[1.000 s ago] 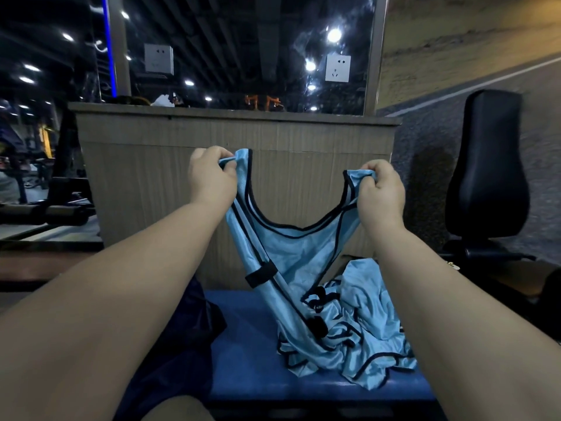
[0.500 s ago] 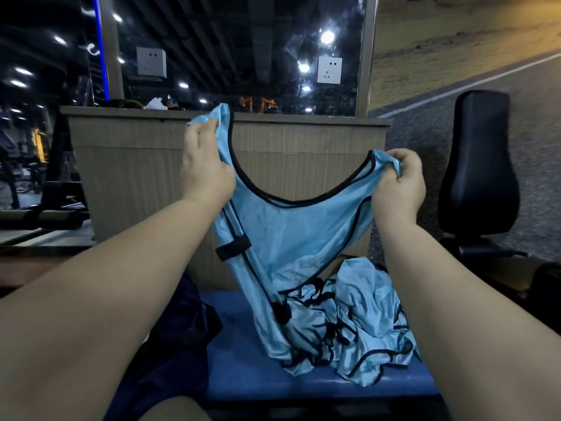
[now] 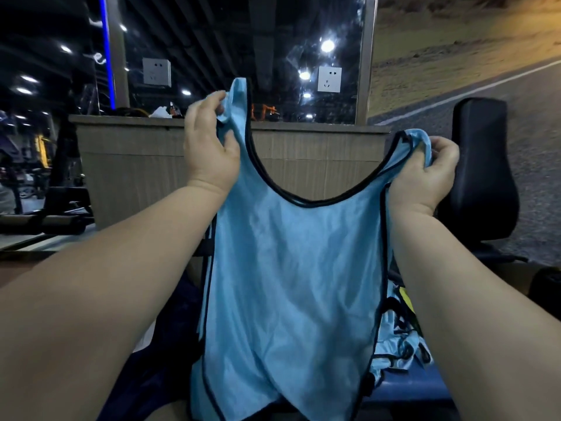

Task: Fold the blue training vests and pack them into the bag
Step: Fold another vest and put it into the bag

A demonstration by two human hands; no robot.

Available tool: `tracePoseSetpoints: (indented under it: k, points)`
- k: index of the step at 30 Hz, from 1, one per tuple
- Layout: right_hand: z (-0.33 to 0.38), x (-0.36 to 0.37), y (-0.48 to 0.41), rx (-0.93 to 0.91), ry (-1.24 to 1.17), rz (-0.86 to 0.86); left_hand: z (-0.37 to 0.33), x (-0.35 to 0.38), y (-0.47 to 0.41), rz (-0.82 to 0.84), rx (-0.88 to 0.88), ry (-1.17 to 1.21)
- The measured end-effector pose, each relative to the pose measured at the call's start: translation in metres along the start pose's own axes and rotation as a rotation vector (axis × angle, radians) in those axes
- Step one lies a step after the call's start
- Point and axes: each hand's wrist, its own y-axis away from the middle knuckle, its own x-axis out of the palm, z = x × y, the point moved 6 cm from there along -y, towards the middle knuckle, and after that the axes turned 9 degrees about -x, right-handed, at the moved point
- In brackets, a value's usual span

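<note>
Wooden partition (image 3: 136, 165) and dark glass fill the far side, with a blue bench (image 3: 406, 387) near. From the head view, the vest (image 3: 288, 268) hangs in the air between both hands, spread flat by its shoulder straps, probably so it drops straight and folds evenly. The left hand (image 3: 209, 150) has its fingers (image 3: 212, 101) pinched on the left strap, held higher. The right hand (image 3: 425, 174) curls round the right strap. A crumpled pile (image 3: 397, 338) of blue cloth waits on the bench at right. Dark fabric (image 3: 170, 344) at near left may be the bag.
</note>
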Motion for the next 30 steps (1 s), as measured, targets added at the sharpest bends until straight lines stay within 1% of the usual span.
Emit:
tracePoseSetpoints:
  k: [6,11,14,18,20,23,25,28,30]
  points:
    - [-0.022,0.016,0.021,0.078,0.164,0.301,0.021,0.031,0.018,0.237,-0.114,-0.110]
    - [-0.038,0.031,0.043,0.113,0.187,0.498,0.051,0.047,0.036,0.373,-0.364,-0.077]
    - [-0.041,0.035,0.049,0.117,0.225,0.560,0.066,0.053,0.039,0.420,-0.453,-0.075]
    - [-0.044,0.032,0.044,0.144,0.218,0.533,0.077,0.047,0.034,0.421,-0.520,-0.088]
    - [-0.044,0.028,0.040,0.151,0.190,0.525,0.081,0.042,0.031,0.410,-0.560,-0.019]
    - [-0.043,0.028,0.039,0.153,0.150,0.570,0.084,0.040,0.030,0.398,-0.631,0.124]
    - [-0.041,0.032,0.043,0.159,0.115,0.632,0.083,0.043,0.035,0.387,-0.713,0.248]
    - [-0.034,0.038,0.050,0.169,0.054,0.748,0.079,0.048,0.045,0.340,-0.826,0.501]
    - [-0.027,0.043,0.056,0.196,-0.018,0.858,0.075,0.051,0.053,0.374,-0.941,0.651]
